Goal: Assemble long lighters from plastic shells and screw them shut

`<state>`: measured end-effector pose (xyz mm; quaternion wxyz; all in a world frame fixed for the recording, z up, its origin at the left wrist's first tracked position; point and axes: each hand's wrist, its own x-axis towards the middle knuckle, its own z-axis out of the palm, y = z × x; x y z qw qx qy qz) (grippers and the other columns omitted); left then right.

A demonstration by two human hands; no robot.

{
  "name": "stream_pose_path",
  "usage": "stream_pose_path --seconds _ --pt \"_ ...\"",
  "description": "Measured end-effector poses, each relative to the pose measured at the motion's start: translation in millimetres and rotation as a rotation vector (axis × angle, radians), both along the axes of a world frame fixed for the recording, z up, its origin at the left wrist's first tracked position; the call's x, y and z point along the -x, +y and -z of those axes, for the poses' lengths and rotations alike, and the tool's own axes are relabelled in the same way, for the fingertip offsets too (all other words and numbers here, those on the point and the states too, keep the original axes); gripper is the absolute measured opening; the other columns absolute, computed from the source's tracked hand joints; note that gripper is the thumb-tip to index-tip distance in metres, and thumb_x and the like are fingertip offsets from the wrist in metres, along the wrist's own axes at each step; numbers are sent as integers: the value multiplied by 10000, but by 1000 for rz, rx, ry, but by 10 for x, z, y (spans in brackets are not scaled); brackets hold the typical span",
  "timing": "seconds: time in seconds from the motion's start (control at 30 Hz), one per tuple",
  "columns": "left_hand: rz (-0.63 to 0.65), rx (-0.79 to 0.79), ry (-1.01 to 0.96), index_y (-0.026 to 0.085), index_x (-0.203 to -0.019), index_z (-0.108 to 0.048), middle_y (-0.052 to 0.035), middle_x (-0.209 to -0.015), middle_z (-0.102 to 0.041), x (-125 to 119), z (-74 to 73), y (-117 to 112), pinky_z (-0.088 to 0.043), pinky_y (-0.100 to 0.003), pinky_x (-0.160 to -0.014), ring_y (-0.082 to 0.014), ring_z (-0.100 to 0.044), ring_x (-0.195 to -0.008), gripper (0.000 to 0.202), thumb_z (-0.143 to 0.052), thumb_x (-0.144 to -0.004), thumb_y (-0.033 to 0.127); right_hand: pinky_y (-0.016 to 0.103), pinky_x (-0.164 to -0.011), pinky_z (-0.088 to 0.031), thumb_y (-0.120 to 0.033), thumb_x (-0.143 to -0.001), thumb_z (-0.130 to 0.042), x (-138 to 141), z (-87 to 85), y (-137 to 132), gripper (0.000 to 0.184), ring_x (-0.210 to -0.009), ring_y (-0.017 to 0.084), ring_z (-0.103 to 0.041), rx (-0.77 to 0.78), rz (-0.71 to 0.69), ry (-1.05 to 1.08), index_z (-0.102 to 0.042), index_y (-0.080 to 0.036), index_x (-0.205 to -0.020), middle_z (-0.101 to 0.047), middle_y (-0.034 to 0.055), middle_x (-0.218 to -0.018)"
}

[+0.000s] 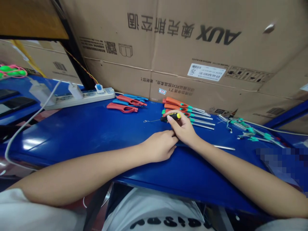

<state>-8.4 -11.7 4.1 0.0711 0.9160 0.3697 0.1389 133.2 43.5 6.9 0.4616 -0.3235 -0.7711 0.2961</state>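
Note:
My right hand (184, 128) is closed around a screwdriver (170, 117) with a black and yellow handle. Its thin shaft points left, and tiny metal pieces, apparently screws (146, 121), lie at or cling to its tip. Just below, my left hand (161, 146) is curled into a grip touching the right one. A metal tube (224, 147) emerges beyond my right wrist in line with that grip, so it seems to belong to a long-nosed lighter whose handle is hidden by my fingers. Behind my right hand lie several orange and red lighters (176, 102) with metal tubes.
Red and blue lighter handles (124, 108) lie left of centre on the blue table (96, 138). Green-tipped tubes with wires (252, 131) are heaped at right. A power strip (84, 98) with plugs and a white cable sits at left. A large cardboard box (168, 57) stands behind.

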Motion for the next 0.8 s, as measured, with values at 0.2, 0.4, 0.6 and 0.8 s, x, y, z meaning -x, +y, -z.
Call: stream_pose_path --seconds 0.2,0.4,0.6,0.8 --pt "10 -23 10 122 -1151 -680 -158 -1114 -693 -4 4 -11 -583 -398 -826 -294 -682 -990 265 -574 -936 236 359 -878 -539 -441 -970 -550 8 13 1 232 -963 187 -634 -8 -26 10 -597 -221 -1029 -663 67 -1045" --pt "24 -8 -43 147 -1186 -695 -135 -1154 -682 4 17 17 -559 -413 -886 -293 -653 -1046 284 -599 -936 245 323 -599 -520 -490 -965 -535 -65 -122 -44 271 -679 168 -595 68 27 50 -562 -238 -1063 -624 32 -844" --pt "35 70 -156 151 -1237 -698 -118 -1142 -682 0 68 76 -528 -414 -945 -273 -619 -1073 328 -646 -938 278 261 -393 -357 -488 -919 -634 -431 -375 -119 257 -429 113 -458 85 113 311 -638 -241 -991 -545 -41 -608" --pt "56 129 -316 199 -1244 -709 -89 -1155 -681 -61 198 125 -485 -424 -994 -264 -586 -1091 373 -700 -914 373 257 -385 -334 -448 -906 -654 -784 -471 -194 249 -429 116 -471 61 213 496 -703 -222 -814 -527 -27 -552"
